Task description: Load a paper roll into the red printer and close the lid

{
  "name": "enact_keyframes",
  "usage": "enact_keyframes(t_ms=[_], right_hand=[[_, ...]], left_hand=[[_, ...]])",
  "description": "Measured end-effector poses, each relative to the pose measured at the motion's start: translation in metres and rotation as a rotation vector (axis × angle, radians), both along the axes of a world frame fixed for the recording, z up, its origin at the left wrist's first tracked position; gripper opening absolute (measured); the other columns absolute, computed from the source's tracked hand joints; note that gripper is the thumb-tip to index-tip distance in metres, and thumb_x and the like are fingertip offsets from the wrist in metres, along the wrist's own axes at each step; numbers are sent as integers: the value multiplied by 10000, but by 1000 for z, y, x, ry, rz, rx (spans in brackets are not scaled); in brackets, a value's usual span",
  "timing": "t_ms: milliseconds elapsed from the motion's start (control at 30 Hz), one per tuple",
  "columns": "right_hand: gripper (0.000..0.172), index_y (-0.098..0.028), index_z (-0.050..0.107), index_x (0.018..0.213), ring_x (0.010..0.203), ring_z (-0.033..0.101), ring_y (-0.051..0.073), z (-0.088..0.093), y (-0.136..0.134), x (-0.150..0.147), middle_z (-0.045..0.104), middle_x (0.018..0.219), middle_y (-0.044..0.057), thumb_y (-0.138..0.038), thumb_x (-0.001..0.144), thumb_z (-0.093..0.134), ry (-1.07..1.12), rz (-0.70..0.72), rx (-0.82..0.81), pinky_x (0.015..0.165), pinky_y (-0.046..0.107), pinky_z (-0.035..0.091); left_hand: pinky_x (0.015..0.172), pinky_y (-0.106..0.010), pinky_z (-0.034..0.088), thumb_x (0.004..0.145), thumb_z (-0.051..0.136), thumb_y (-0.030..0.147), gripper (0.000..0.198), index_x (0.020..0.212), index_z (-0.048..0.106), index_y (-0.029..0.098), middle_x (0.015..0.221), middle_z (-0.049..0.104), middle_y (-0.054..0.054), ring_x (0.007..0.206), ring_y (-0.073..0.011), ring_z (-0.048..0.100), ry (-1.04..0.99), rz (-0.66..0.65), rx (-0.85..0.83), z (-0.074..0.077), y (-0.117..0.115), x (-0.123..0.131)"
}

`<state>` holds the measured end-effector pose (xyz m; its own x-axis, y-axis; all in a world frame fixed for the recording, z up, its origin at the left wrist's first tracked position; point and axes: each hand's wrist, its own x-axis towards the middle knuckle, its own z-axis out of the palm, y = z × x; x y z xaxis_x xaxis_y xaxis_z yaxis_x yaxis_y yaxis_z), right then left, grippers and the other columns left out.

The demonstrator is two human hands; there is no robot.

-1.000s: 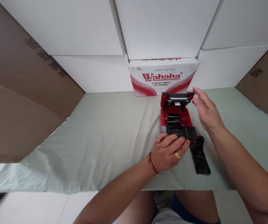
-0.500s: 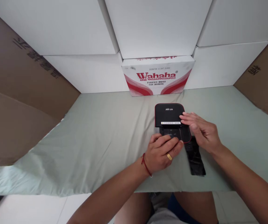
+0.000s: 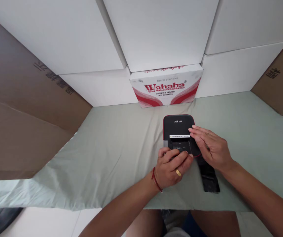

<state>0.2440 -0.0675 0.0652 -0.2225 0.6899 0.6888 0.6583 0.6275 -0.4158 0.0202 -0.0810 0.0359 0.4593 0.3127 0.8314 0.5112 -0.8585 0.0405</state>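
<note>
A flat black device (image 3: 177, 126) with rounded corners and a thin red edge lies on the cloth in front of me. It carries a small light-coloured logo and a white label strip above a slot. A dark, shiny film-like piece (image 3: 184, 145) shows below that slot. My left hand (image 3: 173, 166) is closed over the device's near edge, fingertips on the shiny piece; its thumb side is partly hidden. My right hand (image 3: 212, 146) rests against the device's right side with fingers stretched out. A dark, glossy strip (image 3: 210, 177) lies on the cloth beneath and beside the device's near right corner.
Green-grey cloth (image 3: 112, 158) covers the table. A white and red Wahaha water carton (image 3: 166, 90) stands behind the device, against stacked white boxes (image 3: 161, 33). Brown cardboard (image 3: 33, 125) rises at the left, and more cardboard (image 3: 279, 82) at the right.
The view has shifted slightly, so the scene sits a little lower. The device's upper panel now looks more in line with its lower part. Both hands stay on it.
</note>
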Motion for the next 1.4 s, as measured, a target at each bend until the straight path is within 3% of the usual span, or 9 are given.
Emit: enact_keyframes(t_ms=[267,400,500,600,733,833,933,1167,1400], right_hand=[[345,-271,756,1313,1305,751,258,-4,1,0,826,1311,77,-143,1058,563,1,0,8,1111,481,620],[357,-284,712,1367,1326,730,280,-5,-2,3,809,1349,96,-195,1056,562,-24,35,12,1196,576,510],[391,-269,686,1429,1295,732,299,-6,-11,3,791,1381,119,-298,1058,564,-72,121,74,1246,630,420],[360,-250,734,1360,1224,739,300,-7,-18,-1,836,1261,99,-351,1048,587,-112,223,163,1239,620,424],[363,-281,755,1350,1141,728,306,-7,-20,-5,859,1159,65,-318,1010,634,-82,226,193,1056,563,567],[369,-285,766,1349,1121,718,310,-3,-19,-7,859,1152,66,-279,1000,648,-42,221,190,975,541,602],[363,-266,781,1332,1118,719,306,-1,-19,-9,860,1143,75,-250,987,667,-19,234,178,946,523,615],[367,-243,777,1312,1052,745,278,3,-20,-10,857,1145,81,-184,965,676,-7,264,145,922,487,642],[440,-297,767,1367,995,782,269,3,-20,-8,867,1148,51,-186,945,702,-41,231,157,874,470,658]], left_hand=[[1043,-385,391,971,703,176,360,1315,725,282,1123,835,-20,1047,-186,643,43,-10,-9,-8,2,-3],[1017,-384,401,977,694,163,295,1251,736,262,1091,829,-28,1018,-184,648,28,-18,-19,-2,3,-2],[996,-386,443,1000,645,176,297,1288,700,221,1064,808,-50,1008,-190,652,-56,-106,-47,4,3,-4],[976,-384,516,1037,596,251,371,1404,629,204,1151,750,-96,1073,-209,661,-267,-185,-206,5,8,-12],[1153,-455,493,1020,636,403,514,1517,547,308,1480,608,-112,1385,-257,589,-606,-61,-663,-7,29,-24],[1319,-536,356,938,672,492,821,1671,314,398,1785,352,-54,1665,-306,347,-672,-248,-971,-17,51,-29],[1369,-543,299,921,617,473,898,1716,203,409,1823,309,-13,1708,-280,280,-680,-444,-1153,-21,66,-29],[1314,-557,395,854,644,439,1024,1737,125,414,1798,352,-19,1635,-296,415,-682,-551,-1289,-17,77,-24],[1330,-536,372,841,762,458,1043,1702,173,450,1843,245,-32,1703,-294,290,-770,-594,-1280,-26,74,-22]])
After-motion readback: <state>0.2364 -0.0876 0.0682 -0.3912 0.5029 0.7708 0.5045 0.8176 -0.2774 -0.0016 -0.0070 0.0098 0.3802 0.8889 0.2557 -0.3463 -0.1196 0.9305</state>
